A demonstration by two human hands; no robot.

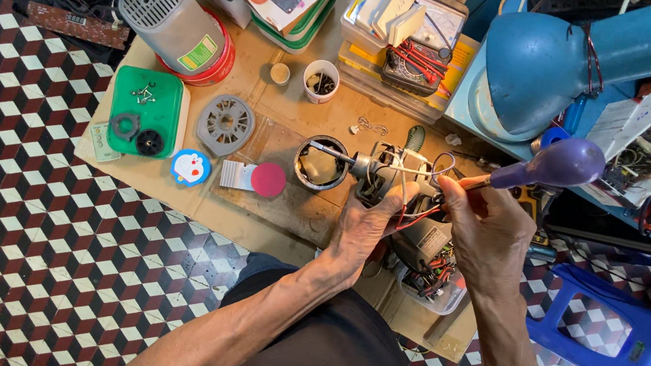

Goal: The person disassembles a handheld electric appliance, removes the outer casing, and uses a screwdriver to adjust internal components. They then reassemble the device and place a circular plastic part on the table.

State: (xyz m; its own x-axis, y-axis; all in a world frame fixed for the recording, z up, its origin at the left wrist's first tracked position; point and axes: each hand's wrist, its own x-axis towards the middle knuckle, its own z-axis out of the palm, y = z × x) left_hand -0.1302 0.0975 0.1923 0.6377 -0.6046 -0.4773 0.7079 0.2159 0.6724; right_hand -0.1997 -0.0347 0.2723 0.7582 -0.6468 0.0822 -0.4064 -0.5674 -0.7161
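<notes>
My left hand [365, 224] grips a small electric fan motor [384, 169] with a steel shaft and red and black wires hanging from it, over a low wooden board [286, 212]. My right hand [485, 228] is closed on a soldering iron with a purple handle [556, 165]; its tip reaches toward the motor's wires. Under my hands lies a clear box of electronic parts [432, 271], partly hidden.
On the board: a green tray with screws [145, 112], a grey fan grille disc [225, 124], a grey motor housing on a red base [170, 23], a small cup [321, 80], a round metal can [320, 163]. A blue lamp [554, 58], blue stool [631, 340], tiled floor.
</notes>
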